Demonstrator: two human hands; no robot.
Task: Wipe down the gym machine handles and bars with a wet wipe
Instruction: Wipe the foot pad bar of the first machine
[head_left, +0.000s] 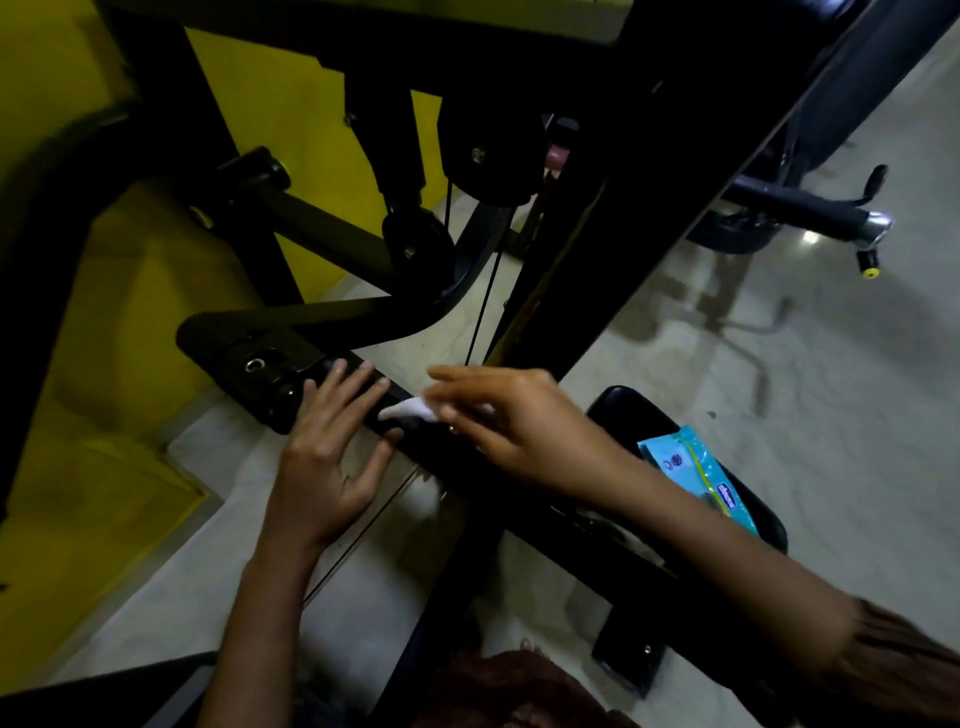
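Observation:
A black bar of the gym machine (457, 457) runs low across the middle of the view, ending in a black footplate (239, 343) at the left. My left hand (332, 447) lies on the bar with straight, spread fingers. My right hand (498, 415) is blurred just to its right and holds a white wet wipe (410, 410) against the bar's top. Most of the wipe is hidden under that hand.
A blue pack of wipes (696, 473) lies on a black padded seat (675, 431) at the right. Pulleys (488, 150), cables and black frame posts rise behind the bar. A black handle with a chrome end (815, 213) sticks out at the upper right. Yellow wall at left.

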